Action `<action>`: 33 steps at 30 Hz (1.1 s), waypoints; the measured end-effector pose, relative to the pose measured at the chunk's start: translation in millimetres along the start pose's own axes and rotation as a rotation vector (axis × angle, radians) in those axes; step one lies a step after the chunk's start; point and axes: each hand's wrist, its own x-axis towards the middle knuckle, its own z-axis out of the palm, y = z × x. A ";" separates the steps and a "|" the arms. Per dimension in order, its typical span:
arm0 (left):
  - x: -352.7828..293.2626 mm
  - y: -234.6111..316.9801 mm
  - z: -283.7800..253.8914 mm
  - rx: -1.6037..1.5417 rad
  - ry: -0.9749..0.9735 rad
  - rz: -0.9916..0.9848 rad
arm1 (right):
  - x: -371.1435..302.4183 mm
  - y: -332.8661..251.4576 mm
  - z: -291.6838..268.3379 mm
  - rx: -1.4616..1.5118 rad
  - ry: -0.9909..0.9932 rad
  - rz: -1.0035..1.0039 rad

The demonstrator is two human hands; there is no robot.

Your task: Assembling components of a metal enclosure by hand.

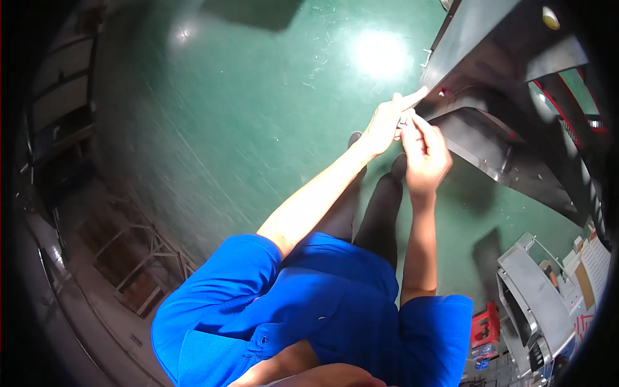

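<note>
My two hands meet in front of me beside a large dark metal panel (477, 71). My left hand (385, 124) has one finger stretched toward the panel's edge, while its other fingers curl in near a small, pale, shiny piece (405, 120). My right hand (428, 157) comes up from below with thumb and fingers pinched together at that same piece. The piece is too small and too covered by fingers to name. Whether the stretched fingertip touches the panel, I cannot tell.
Green floor (258, 129) lies underfoot, with my shoes below the hands. A grey cart-like machine (532, 297) and a red plastic stool or crate (485, 326) stand at lower right. On the left are a metal frame (138, 264) and shelving (61, 103).
</note>
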 end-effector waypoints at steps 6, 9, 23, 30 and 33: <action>-30.2 -2.0 4.5 0.176 0.098 0.028 | -15.9 3.7 11.0 -0.202 0.020 -0.151; -41.5 -0.8 9.9 0.093 0.128 0.005 | -27.2 2.8 8.8 -0.134 -0.001 -0.128; -75.0 -42.5 35.9 -0.049 0.242 0.151 | -69.7 9.8 -16.1 0.163 -0.086 -0.222; -85.4 -80.7 58.1 -0.283 0.321 0.111 | -102.3 49.6 -28.3 0.415 -0.129 0.025; -88.6 -100.2 61.8 -0.250 0.393 0.107 | -106.8 51.0 -35.5 0.533 -0.130 0.103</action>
